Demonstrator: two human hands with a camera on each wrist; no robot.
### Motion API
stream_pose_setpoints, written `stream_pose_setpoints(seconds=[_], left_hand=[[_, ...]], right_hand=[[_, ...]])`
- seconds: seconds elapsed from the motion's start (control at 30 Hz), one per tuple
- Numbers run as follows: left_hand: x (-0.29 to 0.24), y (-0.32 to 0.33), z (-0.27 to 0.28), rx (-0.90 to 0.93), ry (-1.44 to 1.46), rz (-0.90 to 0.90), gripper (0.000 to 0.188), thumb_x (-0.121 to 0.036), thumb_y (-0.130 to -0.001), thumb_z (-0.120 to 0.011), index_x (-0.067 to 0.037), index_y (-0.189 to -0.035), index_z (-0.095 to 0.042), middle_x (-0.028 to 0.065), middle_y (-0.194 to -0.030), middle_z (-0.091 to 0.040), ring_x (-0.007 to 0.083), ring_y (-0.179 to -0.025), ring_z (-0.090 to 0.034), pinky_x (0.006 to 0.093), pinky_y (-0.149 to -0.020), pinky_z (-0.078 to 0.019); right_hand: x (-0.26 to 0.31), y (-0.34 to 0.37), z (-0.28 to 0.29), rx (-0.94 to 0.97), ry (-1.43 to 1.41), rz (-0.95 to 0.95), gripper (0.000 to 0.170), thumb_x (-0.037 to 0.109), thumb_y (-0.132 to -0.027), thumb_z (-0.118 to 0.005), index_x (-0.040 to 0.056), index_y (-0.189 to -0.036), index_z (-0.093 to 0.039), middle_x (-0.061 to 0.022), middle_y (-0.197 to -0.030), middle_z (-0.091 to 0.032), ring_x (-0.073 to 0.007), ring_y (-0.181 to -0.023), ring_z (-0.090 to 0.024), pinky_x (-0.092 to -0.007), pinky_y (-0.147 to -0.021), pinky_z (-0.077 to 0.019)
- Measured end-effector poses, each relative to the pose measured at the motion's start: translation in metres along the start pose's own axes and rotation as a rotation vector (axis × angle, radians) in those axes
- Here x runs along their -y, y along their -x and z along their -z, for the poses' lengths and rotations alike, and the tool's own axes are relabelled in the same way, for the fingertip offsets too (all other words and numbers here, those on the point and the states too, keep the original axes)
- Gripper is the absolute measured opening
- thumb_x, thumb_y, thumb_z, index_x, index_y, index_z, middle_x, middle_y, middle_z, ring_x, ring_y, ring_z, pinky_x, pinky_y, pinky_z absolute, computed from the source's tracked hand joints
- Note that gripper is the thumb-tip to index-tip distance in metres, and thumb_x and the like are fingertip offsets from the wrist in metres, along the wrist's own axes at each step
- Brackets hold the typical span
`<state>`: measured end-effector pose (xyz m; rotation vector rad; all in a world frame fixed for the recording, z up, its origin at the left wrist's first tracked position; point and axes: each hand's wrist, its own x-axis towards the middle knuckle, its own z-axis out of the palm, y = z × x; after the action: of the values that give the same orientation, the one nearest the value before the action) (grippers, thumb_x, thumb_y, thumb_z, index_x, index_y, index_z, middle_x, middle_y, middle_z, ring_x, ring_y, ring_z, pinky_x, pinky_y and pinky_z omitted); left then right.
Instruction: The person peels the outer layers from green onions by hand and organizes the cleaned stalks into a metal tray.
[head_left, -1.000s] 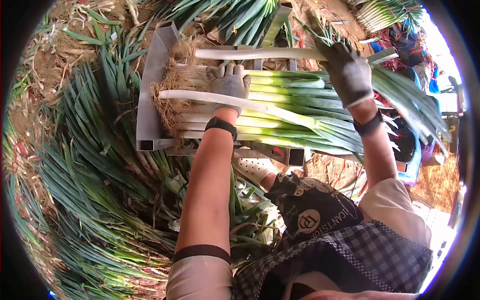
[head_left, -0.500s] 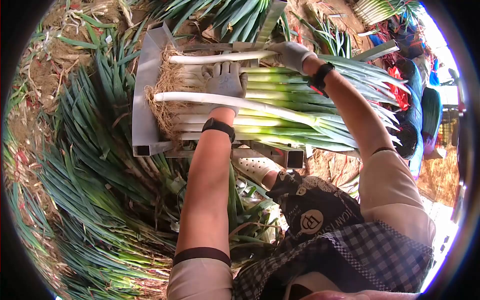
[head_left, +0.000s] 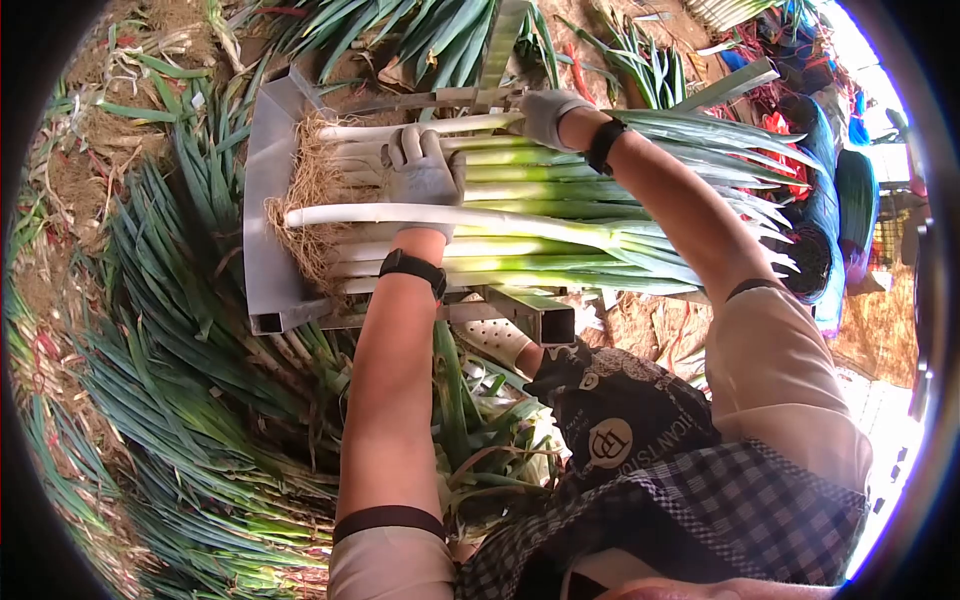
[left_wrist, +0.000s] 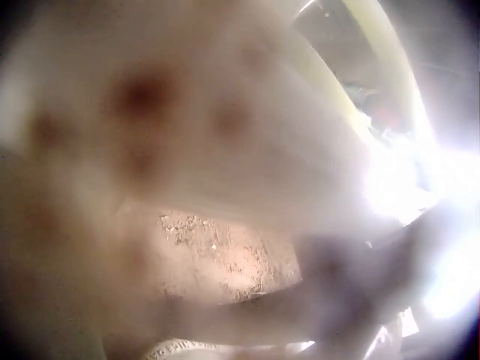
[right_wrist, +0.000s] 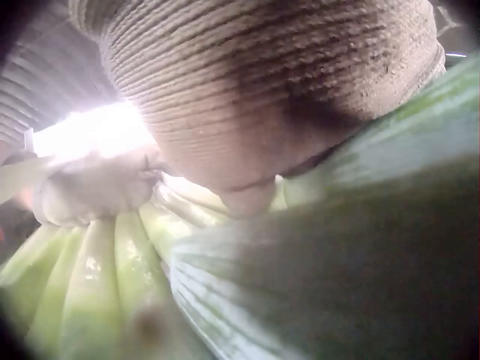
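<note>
A person wears a black-and-white gingham garment. Beside the gingham: beige short sleeves with dark bands. Beyond it: black printed cloth, apparently trousers; a perforated cream clog; black wrist straps; ribbed grey gloves on left hand and right hand.

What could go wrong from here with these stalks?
1. The loose stalk lies across the left hand; it might slide or roll if that hand lifts.
2. The right hand grips the far stalk near the far side of the metal frame; it could roll off once released.
3. Roots look tangled; pulling one stalk may drag others.
</note>
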<state>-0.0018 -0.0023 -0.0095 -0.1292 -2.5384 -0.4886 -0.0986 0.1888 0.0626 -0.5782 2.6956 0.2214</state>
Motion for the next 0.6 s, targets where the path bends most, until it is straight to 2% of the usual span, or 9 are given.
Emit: stream_pose_setpoints(seconds=[0.03,0.07,0.13,0.17,0.27,0.4,0.47,0.53,0.6], left_hand=[[0.002,0.000,0.001,0.066,0.107,0.033,0.049,-0.036,-0.085,-0.058,-0.009,-0.124,-0.047,0.0148,-0.134,-0.039,0.0375,-0.123,-0.038,0.0510,-0.097,-0.0379],[0.003,0.000,0.000,0.067,0.103,0.034,0.049,-0.036,-0.085,-0.058,-0.009,-0.124,-0.047,0.0148,-0.134,-0.039,0.0375,-0.123,-0.038,0.0510,-0.097,-0.0379],[0.001,-0.002,-0.004,0.065,-0.235,-0.034,0.063,-0.044,-0.088,-0.052,-0.009,-0.138,-0.038,0.0145,-0.146,-0.030,0.0387,-0.132,-0.030,0.0579,-0.101,-0.0313],[0.003,-0.004,-0.009,0.176,-0.193,0.013,0.069,-0.049,-0.089,-0.047,-0.012,-0.145,-0.030,0.0127,-0.152,-0.023,0.0374,-0.137,-0.023,0.0635,-0.102,-0.0250],[0.010,-0.007,-0.020,0.259,-0.160,0.038,0.065,-0.048,-0.090,-0.046,-0.016,-0.145,-0.030,0.0136,-0.149,-0.027,0.0369,-0.135,-0.026,0.0644,-0.101,-0.0259],[-0.004,-0.012,0.007,0.361,-0.182,0.068,0.054,-0.045,-0.090,-0.048,-0.021,-0.138,-0.041,0.0099,-0.134,-0.042,0.0345,-0.129,-0.033,0.0619,-0.098,-0.0308],[-0.004,-0.011,0.002,0.301,-0.146,0.066,0.051,-0.044,-0.090,-0.048,-0.022,-0.135,-0.044,0.0078,-0.132,-0.044,0.0335,-0.127,-0.034,0.0617,-0.096,-0.0318],[0.000,-0.005,-0.002,0.262,-0.107,0.068,0.048,-0.044,-0.089,-0.049,-0.023,-0.133,-0.046,0.0058,-0.130,-0.045,0.0325,-0.126,-0.035,0.0616,-0.094,-0.0328],[0.000,-0.008,-0.003,0.268,-0.023,0.077,0.046,-0.043,-0.089,-0.051,-0.021,-0.129,-0.049,0.0085,-0.128,-0.046,0.0350,-0.129,-0.034,0.0558,-0.098,-0.0355]], right_hand=[[-0.005,-0.004,-0.010,-0.070,-0.071,0.048,0.051,0.046,-0.091,-0.047,-0.0003,-0.101,-0.067,-0.0228,-0.099,-0.066,-0.0373,-0.092,-0.064,-0.0434,-0.082,-0.0497],[-0.011,-0.010,-0.021,-0.140,-0.142,0.099,0.052,0.046,-0.091,-0.046,-0.0003,-0.101,-0.067,-0.0230,-0.099,-0.066,-0.0370,-0.092,-0.064,-0.0433,-0.082,-0.0494],[-0.012,-0.010,-0.029,-0.194,-0.164,0.143,0.053,0.046,-0.091,-0.046,-0.0011,-0.100,-0.067,-0.0227,-0.098,-0.066,-0.0368,-0.092,-0.063,-0.0434,-0.083,-0.0489],[-0.012,-0.010,-0.032,-0.194,-0.164,0.123,0.053,0.047,-0.092,-0.045,-0.0008,-0.099,-0.067,-0.0226,-0.098,-0.066,-0.0367,-0.092,-0.063,-0.0434,-0.083,-0.0488],[-0.011,-0.010,-0.035,-0.229,-0.144,0.141,0.053,0.048,-0.091,-0.046,0.0005,-0.098,-0.068,-0.0229,-0.098,-0.065,-0.0369,-0.092,-0.063,-0.0438,-0.083,-0.0488],[-0.003,0.014,-0.020,-0.247,-0.113,0.114,0.048,0.045,-0.090,-0.052,0.0033,-0.111,-0.061,-0.0219,-0.103,-0.064,-0.0371,-0.096,-0.061,-0.0432,-0.085,-0.0479],[-0.002,0.035,-0.003,-0.283,-0.130,0.174,0.046,0.041,-0.089,-0.056,0.0043,-0.118,-0.056,-0.0210,-0.105,-0.063,-0.0375,-0.099,-0.060,-0.0427,-0.087,-0.0473],[0.006,0.080,0.023,-0.313,-0.290,0.237,0.058,0.049,-0.085,-0.059,0.0062,-0.124,-0.053,-0.0199,-0.109,-0.063,-0.0357,-0.099,-0.062,-0.0436,-0.085,-0.0483],[0.009,0.124,0.028,-0.159,-0.343,0.299,0.059,0.050,-0.081,-0.064,0.0075,-0.122,-0.053,-0.0176,-0.107,-0.064,-0.0346,-0.099,-0.062,-0.0437,-0.084,-0.0490]])
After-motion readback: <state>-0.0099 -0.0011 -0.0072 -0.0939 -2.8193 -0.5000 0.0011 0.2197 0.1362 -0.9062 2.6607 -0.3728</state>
